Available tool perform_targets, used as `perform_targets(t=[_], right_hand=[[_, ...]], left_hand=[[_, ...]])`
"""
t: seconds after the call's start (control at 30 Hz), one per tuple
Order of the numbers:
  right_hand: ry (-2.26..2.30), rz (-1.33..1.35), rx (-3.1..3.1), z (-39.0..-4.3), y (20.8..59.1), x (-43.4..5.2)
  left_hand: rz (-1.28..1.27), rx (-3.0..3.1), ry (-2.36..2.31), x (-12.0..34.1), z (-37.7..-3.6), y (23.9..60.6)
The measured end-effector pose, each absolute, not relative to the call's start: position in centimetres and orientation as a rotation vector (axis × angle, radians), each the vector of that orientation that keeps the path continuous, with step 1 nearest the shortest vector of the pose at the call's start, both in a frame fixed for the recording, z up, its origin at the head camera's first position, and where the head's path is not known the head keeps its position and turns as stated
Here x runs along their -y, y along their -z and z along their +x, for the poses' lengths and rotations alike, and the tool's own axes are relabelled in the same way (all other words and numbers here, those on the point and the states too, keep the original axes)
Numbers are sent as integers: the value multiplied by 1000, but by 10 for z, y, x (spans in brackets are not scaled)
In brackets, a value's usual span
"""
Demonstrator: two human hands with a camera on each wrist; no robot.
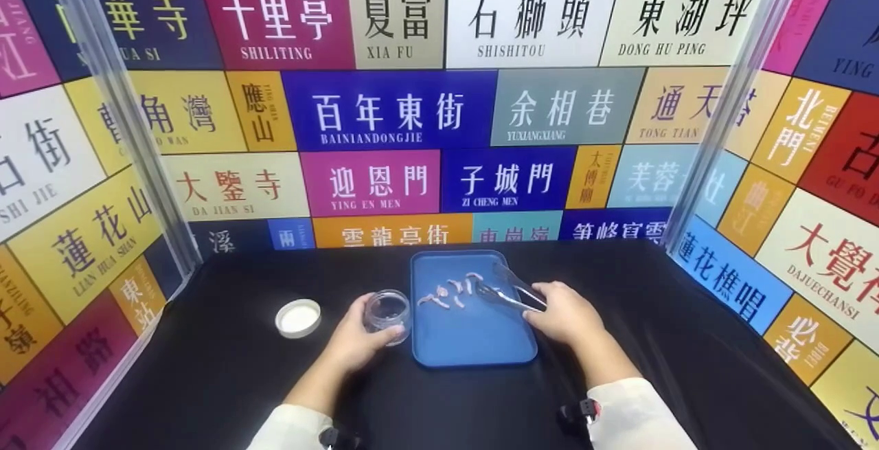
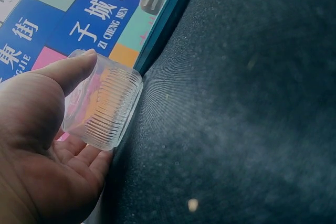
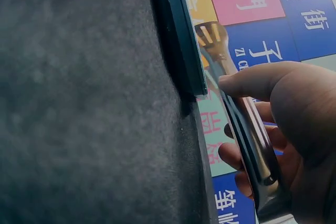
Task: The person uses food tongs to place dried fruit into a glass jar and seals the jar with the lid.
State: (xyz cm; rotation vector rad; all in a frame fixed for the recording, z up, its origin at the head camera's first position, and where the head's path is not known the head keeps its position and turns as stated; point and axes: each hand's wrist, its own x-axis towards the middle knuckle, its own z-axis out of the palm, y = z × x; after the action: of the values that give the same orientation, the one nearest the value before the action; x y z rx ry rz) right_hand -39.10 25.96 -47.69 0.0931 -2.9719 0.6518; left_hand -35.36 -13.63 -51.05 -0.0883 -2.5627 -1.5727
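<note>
The left hand (image 1: 358, 340) grips a small round jar of clear plastic or glass (image 1: 388, 307), thumb on the near side and fingers curled round the other; the jar's mouth faces up, and its wall is just beside the left edge of a blue rectangular tray with rounded corners (image 1: 474, 343); whether the jar's base touches the surface below, I cannot tell. The right hand (image 1: 567, 311) holds a pair of silvery metal tongs with slotted heads (image 3: 252, 135), thumb along one arm and fingers curled round the other; the jaws stand apart over the right part of the tray, pointing leftward and away from the person. Several small, pale pink, curved pieces (image 1: 442, 291) lie loosely scattered on the upper half of the tray, between the two hands; the rightmost are near the tongs' nearer head, though contact is unclear. A round, flat white lid (image 1: 299, 318) lies left of the left hand, apart from it, on a black-covered table (image 1: 206, 374); behind stands a wall of coloured panels with Chinese lettering (image 1: 391, 110).
</note>
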Motion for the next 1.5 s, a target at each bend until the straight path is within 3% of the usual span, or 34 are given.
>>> perform_targets(t=[1.5], right_hand=[[-797, 82, 2961, -384, 462, -242]], left_hand=[[-121, 2543, 1578, 137, -353, 512]])
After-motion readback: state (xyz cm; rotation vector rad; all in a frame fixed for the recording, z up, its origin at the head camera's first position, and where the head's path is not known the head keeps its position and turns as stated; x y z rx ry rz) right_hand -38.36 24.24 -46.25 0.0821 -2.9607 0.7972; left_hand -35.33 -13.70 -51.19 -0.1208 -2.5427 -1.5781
